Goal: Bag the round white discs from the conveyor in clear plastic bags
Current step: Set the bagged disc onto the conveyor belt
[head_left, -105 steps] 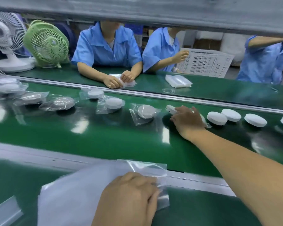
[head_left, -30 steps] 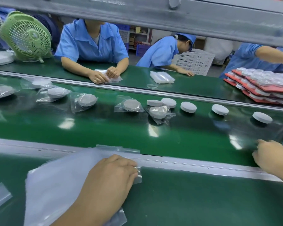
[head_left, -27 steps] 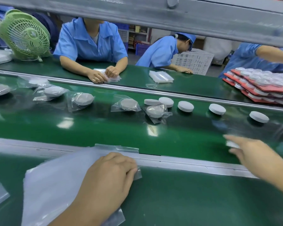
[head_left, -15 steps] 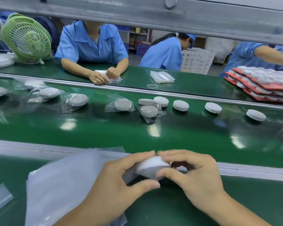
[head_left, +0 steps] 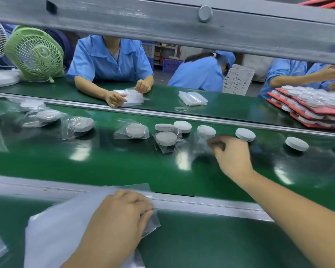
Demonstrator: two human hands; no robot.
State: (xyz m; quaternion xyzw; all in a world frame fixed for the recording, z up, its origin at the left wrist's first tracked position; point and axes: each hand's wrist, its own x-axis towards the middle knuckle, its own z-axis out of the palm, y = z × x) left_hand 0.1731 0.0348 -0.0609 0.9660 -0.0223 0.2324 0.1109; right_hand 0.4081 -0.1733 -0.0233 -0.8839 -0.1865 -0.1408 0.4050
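While the right hand [head_left: 230,157] is stretched out over the green conveyor belt [head_left: 104,165], its fingers are curled and the fingertips pinch a clear bag [head_left: 198,149]. The bag is blurred, so I cannot tell if a disc is inside it. The left hand [head_left: 124,215] lies near the body on the stack of clear bags [head_left: 62,235]. Its fingers are loosely bent and it presses the stack down without gripping it.

Just behind the right fingertips stands a bare white disc [head_left: 206,131], round, flat and matt. More bare discs [head_left: 296,143] follow to the right along the far side of the belt, apart from each other. To the left lie the bagged discs [head_left: 136,130], each in crumpled clear film, some of them touching.

The near half of the belt shows only green surface with light reflections. A metal rail [head_left: 201,205] separates the belt from the near table, and a second rail [head_left: 220,119] closes the far edge. Beyond it, red trays [head_left: 317,113] with discs stand at the right.
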